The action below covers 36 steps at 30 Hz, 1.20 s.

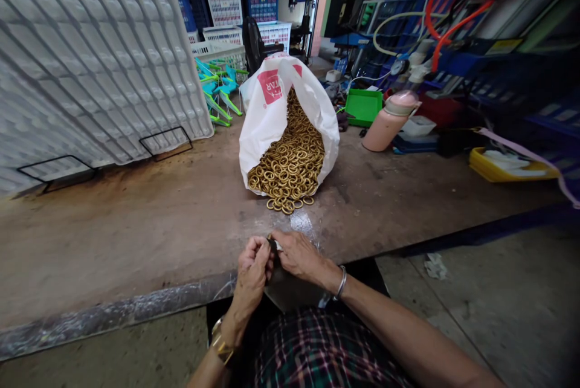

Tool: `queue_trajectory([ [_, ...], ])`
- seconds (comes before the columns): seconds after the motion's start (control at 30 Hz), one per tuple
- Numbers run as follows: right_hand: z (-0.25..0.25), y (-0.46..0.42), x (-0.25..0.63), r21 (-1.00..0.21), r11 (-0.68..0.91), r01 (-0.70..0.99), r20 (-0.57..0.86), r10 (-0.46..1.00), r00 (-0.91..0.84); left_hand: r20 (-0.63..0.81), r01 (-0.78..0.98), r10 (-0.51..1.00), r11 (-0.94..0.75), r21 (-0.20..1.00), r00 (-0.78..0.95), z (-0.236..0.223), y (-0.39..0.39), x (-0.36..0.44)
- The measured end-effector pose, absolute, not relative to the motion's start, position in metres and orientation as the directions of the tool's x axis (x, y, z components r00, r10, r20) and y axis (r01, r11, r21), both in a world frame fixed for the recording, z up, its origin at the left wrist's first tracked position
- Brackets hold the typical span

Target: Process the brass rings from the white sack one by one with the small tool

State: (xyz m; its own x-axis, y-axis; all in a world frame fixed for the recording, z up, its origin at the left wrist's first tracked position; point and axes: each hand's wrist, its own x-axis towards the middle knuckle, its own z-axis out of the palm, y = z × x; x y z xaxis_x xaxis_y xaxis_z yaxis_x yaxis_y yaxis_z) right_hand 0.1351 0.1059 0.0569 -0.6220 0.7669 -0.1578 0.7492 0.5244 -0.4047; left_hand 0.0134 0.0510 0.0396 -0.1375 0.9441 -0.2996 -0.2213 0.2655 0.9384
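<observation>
Just above the table's front edge, my left hand and my right hand meet with fingertips nearly touching. My left hand is closed, its thumb and forefinger pinching a small dark piece. The fingers of my right hand are closed at the same spot; a bit of white and a speck of gold show there, too small to name. Ahead of both hands, a white plastic bag lies open towards me, full of gold-coloured rings. Several loose rings have spilled onto the table at its mouth.
Tall stacked white plastic trays stand on the left, with black wire stands at their foot. Teal and green plastic pieces lie behind the bag. To the right are a green tray, a pink bottle and a yellow tray.
</observation>
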Motion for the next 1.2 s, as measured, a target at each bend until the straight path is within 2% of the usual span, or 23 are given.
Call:
queue_trajectory([
  [0.13,0.058,0.109,0.134,-0.415,0.539,0.733,-0.183,0.74,-0.647,-0.295,-0.216,0.946,0.263,0.94,-0.132,0.039,0.051,0.012],
  [0.27,0.061,0.108,0.133,-0.354,0.528,0.772,-0.219,0.755,-0.617,-0.299,-0.22,0.947,0.27,0.937,-0.113,0.036,0.049,0.01],
  [0.47,0.056,0.111,0.132,-0.29,0.488,0.823,-0.185,0.815,-0.549,-0.29,-0.298,0.956,0.264,0.917,-0.045,0.043,0.039,0.009],
  [0.6,0.049,0.132,0.142,-0.268,0.349,0.898,-0.135,0.909,-0.394,-0.322,-0.509,0.944,0.315,0.801,0.077,0.06,0.036,0.013],
  [0.7,0.047,0.147,0.15,-0.269,0.232,0.935,-0.076,0.962,-0.261,-0.351,-0.643,0.935,0.304,0.703,0.058,0.066,0.04,0.013],
  [0.87,0.044,0.159,0.153,-0.255,0.171,0.952,-0.055,0.98,-0.191,-0.438,-0.704,0.899,0.325,0.632,0.021,0.058,0.045,0.011],
  [0.97,0.039,0.162,0.152,-0.261,0.14,0.955,-0.06,0.985,-0.161,-0.473,-0.749,0.879,0.351,0.562,0.057,0.047,0.048,0.009],
  [1.07,0.035,0.166,0.152,-0.304,0.147,0.941,-0.006,0.988,-0.156,-0.488,-0.777,0.863,0.395,0.491,0.131,0.035,0.055,0.006],
  [1.2,0.034,0.17,0.152,-0.324,0.131,0.937,0.018,0.991,-0.132,-0.491,-0.802,0.859,0.393,0.45,0.145,0.03,0.063,0.005],
])
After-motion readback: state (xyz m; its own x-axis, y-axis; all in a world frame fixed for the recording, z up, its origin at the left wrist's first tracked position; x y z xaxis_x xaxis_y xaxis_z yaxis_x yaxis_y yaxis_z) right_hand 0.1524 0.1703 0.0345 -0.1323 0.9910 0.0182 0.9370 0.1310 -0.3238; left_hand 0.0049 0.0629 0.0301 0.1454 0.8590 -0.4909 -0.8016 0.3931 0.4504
